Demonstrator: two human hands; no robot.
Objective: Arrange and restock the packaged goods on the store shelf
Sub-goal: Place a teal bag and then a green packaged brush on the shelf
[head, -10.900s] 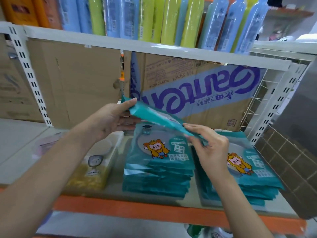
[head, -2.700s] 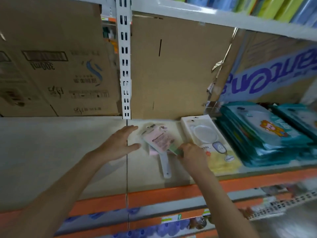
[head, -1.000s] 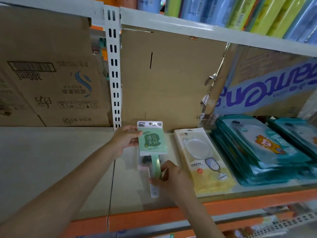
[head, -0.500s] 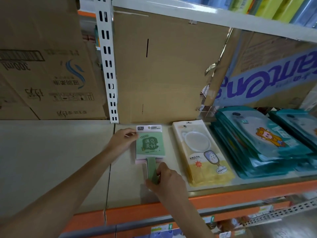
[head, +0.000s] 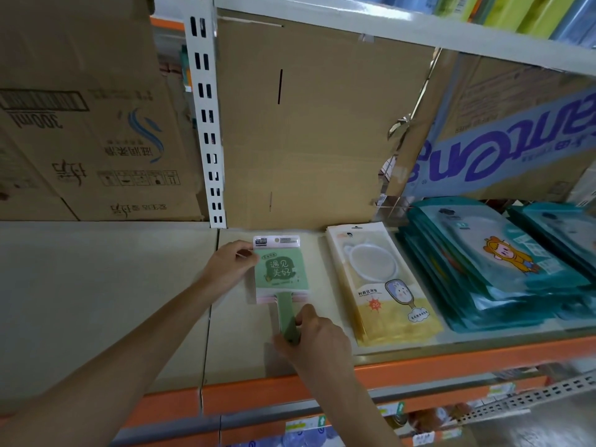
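On the shelf (head: 96, 301), at the centre of your head view: you are seating a green hand-mirror pack (head: 280, 269).

Your left hand (head: 230, 269) pinches the pack's upper left edge from nine o'clock. Your right hand (head: 314, 337) is curled round the lower end of its green handle (head: 285, 309) at six o'clock. The pack lies flat, its card header toward the cardboard boxes (head: 306, 124) at twelve, with a pink edge of another pack showing beneath it. Just beside it at three o'clock lies a yellow stack of mirror packs (head: 383, 285), and beyond that are the teal pouches (head: 493, 269) in neat piles. I'd judge the goods at three o'clock already arranged and this small pile nearly squared. What's left, by my reckoning, is to let go and stock the stretch of shelf toward nine o'clock.
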